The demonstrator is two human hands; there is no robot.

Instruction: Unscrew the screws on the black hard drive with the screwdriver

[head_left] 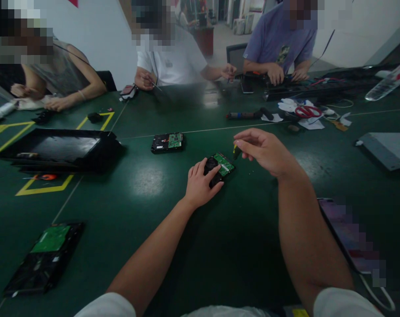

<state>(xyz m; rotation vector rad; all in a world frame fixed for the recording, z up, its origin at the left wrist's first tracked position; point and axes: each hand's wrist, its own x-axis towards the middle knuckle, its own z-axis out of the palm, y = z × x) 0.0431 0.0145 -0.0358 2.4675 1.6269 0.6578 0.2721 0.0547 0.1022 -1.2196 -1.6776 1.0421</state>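
A hard drive (227, 164) lies on the green table in front of me, its green circuit board facing up. My left hand (201, 182) grips it from the near left side, fingers spread across its black part and the thumb at its near edge. Just beyond the drive's right corner, my right hand (257, 149) pinches a small screwdriver (236, 151) with a black and yellow handle. The screwdriver's tip cannot be made out. A second hard drive (167, 142) sits farther back to the left, and another drive (43, 259) rests at the near left.
Black trays (64, 147) stand stacked at left among yellow tape marks. At right are a phone (348, 237) with a cable, a grey metal box (387, 149), red-handled scissors (308, 112) and a power screwdriver (248, 115). Several people sit across the table (147, 229).
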